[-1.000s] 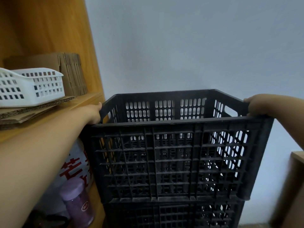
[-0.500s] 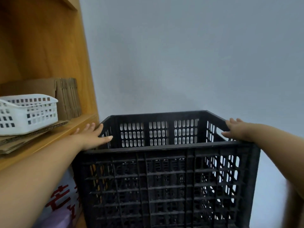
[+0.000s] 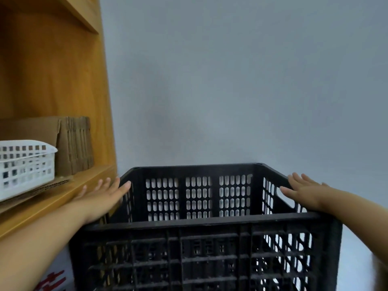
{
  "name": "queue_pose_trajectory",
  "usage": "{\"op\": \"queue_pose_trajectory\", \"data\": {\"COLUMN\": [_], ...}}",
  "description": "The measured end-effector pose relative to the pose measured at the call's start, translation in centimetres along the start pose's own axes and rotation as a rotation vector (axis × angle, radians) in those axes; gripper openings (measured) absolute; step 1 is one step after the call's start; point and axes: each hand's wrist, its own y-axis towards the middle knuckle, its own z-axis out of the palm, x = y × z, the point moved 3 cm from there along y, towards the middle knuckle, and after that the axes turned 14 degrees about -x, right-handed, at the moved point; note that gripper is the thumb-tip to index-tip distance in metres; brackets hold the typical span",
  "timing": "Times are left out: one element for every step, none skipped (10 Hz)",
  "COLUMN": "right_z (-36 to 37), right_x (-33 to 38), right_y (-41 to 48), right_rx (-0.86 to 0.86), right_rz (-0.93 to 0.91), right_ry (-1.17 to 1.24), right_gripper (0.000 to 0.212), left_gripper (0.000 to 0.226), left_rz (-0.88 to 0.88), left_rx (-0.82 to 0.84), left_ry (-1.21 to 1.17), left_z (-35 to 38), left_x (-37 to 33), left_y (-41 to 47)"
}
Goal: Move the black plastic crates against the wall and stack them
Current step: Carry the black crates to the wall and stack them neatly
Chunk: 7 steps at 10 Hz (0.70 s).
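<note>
Head view, near to far. Closest to us was the near wall of the black plastic lattice crate [image 3: 205,255], its top rim running across the lower frame and the bottom cut off by the frame edge, so we could not tell what it stood on. Our two forearms came in from the lower corners, one on each side of the crate.

Our left hand [image 3: 102,196] lay flat, palm down, at the crate's left rim, fingers [image 3: 123,185] spread and straight, gripping nothing; the thumb tip reached the rim near the far left corner, and whether the palm pressed on the rim or just hovered we could not tell. Our right hand [image 3: 302,193] sat the same way on the right rim, fingers extended and splayed, not curled round the edge, above the handle cutout in that side wall.

Left of the crate stood an orange-brown wooden shelf unit [image 3: 63,194]. On its board sat a white perforated plastic basket [image 3: 25,166] on flat corrugated cardboard sheets [image 3: 50,185], with a bundle of folded brown cardboard boxes [image 3: 73,143] upright behind it. Below the shelf, a white surface with red print [image 3: 52,280], mostly hidden.

Farthest was the plain pale grey wall [image 3: 231,80]; the crate's far side was close to it, contact not visible.
</note>
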Motion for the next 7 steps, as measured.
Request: {"op": "queue_pose_trajectory", "data": {"right_z": [0.3, 0.3, 0.2, 0.2, -0.2, 0.2, -1.2], "right_x": [-0.3, -0.6, -0.4, -0.3, -0.3, -0.3, -0.4], "right_y": [0.2, 0.0, -0.1, -0.1, -0.3, -0.6, -1.2], "right_rx": [-0.038, -0.055, -0.06, -0.069, -0.067, -0.06, -0.174], "right_rz": [-0.012, 0.003, 0.014, 0.017, 0.028, 0.031, 0.026], "right_ry": [0.033, 0.068, 0.077, 0.095, 0.11, 0.133, 0.171], "right_gripper": [0.067, 0.067, 0.066, 0.067, 0.068, 0.068, 0.069], "left_gripper": [0.086, 0.094, 0.096, 0.097, 0.096, 0.093, 0.09], "left_rz": [0.003, 0.013, 0.006, -0.001, -0.02, -0.025, 0.044], "left_rx": [-0.006, -0.009, -0.005, -0.012, -0.037, -0.066, -0.206], "left_ry": [-0.023, -0.037, -0.018, -0.014, -0.067, -0.076, 0.025], "left_z": [-0.1, -0.1, -0.2, -0.1, -0.5, -1.0, -2.6], "left_x": [0.2, 0.2, 0.1, 0.2, 0.0, 0.0, -0.8], "left_y": [0.0, -0.3, -0.3, -0.2, -0.5, -1.2, -2.0]}}
